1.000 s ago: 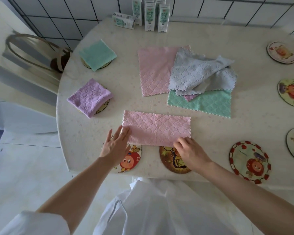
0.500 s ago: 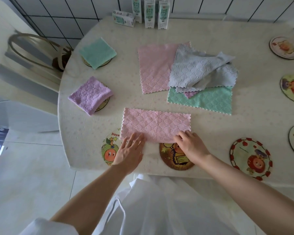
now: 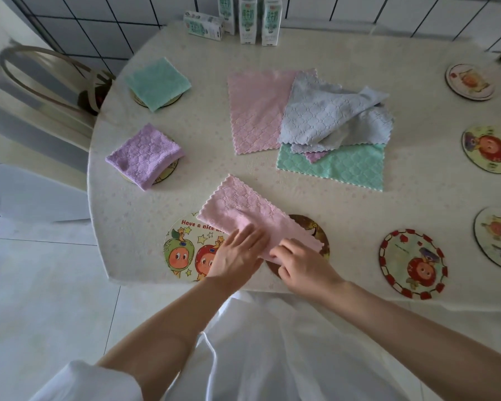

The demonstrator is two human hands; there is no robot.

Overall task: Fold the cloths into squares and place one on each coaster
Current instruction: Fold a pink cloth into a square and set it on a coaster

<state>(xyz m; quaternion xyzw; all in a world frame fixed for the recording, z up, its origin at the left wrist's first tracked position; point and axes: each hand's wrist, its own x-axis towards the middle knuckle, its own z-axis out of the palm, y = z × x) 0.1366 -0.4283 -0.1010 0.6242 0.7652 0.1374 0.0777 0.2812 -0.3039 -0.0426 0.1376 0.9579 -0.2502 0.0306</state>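
A pink cloth [image 3: 240, 208], folded into a long strip, lies slanted near the table's front edge, over a cartoon coaster [image 3: 185, 250] and a brown coaster [image 3: 315, 227]. My left hand [image 3: 237, 254] presses flat on the strip's near part. My right hand [image 3: 301, 261] pinches the strip's right end. A folded green cloth [image 3: 156, 82] and a folded purple cloth [image 3: 143, 156] each sit on a coaster at the left. Unfolded pink [image 3: 255, 111], grey [image 3: 330, 111] and green [image 3: 339, 166] cloths are piled mid-table.
Bare coasters lie along the right side: red-rimmed [image 3: 412, 263], two at the edge [image 3: 489, 149] [image 3: 498, 237], one far back [image 3: 469, 82]. Milk cartons [image 3: 248, 18] stand at the back. A chair [image 3: 44, 76] stands left of the round table [image 3: 417, 198].
The pink strip has turned from lying level to slanting, its right end pulled toward me. My left hand slid right along the near edge, close to my right hand.
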